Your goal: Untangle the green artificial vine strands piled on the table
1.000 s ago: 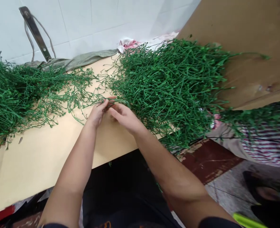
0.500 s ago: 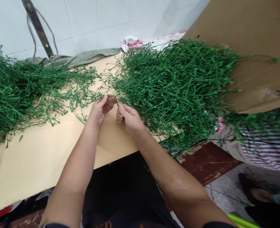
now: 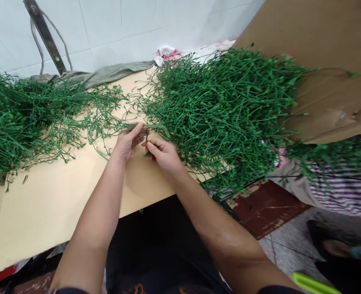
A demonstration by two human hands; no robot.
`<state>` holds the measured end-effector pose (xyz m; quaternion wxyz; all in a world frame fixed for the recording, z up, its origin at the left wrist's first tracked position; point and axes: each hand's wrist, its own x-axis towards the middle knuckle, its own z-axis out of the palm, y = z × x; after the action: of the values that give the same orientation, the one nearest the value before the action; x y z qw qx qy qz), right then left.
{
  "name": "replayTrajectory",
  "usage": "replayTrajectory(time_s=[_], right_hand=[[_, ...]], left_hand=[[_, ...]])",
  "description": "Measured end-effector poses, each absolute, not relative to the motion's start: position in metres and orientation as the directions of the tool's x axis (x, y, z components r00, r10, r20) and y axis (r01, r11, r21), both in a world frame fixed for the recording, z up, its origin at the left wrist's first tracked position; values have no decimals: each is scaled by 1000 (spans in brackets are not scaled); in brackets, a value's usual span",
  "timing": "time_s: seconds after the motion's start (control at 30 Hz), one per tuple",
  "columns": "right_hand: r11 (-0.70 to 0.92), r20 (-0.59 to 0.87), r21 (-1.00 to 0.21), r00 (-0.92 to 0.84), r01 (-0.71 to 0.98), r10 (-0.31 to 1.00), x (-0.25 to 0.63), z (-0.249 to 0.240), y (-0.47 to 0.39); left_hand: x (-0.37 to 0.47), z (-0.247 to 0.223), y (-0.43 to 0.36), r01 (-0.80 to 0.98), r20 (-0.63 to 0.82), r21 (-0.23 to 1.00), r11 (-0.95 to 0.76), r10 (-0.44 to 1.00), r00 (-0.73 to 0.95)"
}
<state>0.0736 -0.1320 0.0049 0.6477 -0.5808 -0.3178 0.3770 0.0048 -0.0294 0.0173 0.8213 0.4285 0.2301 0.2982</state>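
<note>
My left hand [image 3: 133,139] is closed around a few thin green stems with small bud-like tips, thumb on top. Close beside it, my right hand [image 3: 160,151] pinches the lower ends of green stems [image 3: 147,139] between thumb and fingers. Both hands are just above the tan board. To their right lies a large heap of the same stems [image 3: 226,110], its near edge close to my right hand. A second heap [image 3: 12,118] spreads over the left side, with loose stems trailing towards my left hand.
The tan board [image 3: 54,204] covers the work surface. A cardboard sheet [image 3: 330,90] stands at the right behind the heap. A grey-green cloth [image 3: 107,75] lies along the white tiled wall, near a metal bar [image 3: 44,34]. At the lower right, a person's foot [image 3: 336,248] shows.
My right hand has moved slightly left, nearer my left hand, and now pinches the stem ends beside it. The view has shifted a little.
</note>
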Motion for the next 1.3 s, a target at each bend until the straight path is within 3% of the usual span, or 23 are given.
replayTrajectory(time_s=[0.13, 0.27, 0.47, 0.77, 0.9, 1.0, 1.17, 1.3], right_hand=[[28, 16, -999, 524, -17, 851, 71, 3, -134], [27, 93, -990, 498, 137, 862, 65, 4, -137], [-86, 97, -940, 500, 331, 861, 50, 6, -148], [-157, 75, -908, 518, 390, 852, 43, 8, -156], [-106, 51, -897, 338, 430, 940, 13, 12, -175], [-49, 51, -923, 247, 381, 968, 6, 13, -193], [-28, 28, -994, 494, 105, 869, 46, 18, -200], [12, 2, -1000, 515, -16, 857, 65, 22, -196]], left_hand=[[6, 17, -30, -253, -136, 857, 448, 672, 728], [8, 17, -31, -259, -186, 871, 418, 767, 614], [10, 17, -32, -213, -260, 889, 406, 829, 494], [15, 18, -36, -174, -307, 893, 416, 844, 440], [9, 20, -16, -265, -440, 824, 501, 860, 258], [-1, 19, -5, -362, -398, 801, 477, 876, 273], [-7, 18, -12, -322, -292, 827, 460, 843, 452], [-7, 22, -21, -205, -266, 866, 456, 768, 583]])
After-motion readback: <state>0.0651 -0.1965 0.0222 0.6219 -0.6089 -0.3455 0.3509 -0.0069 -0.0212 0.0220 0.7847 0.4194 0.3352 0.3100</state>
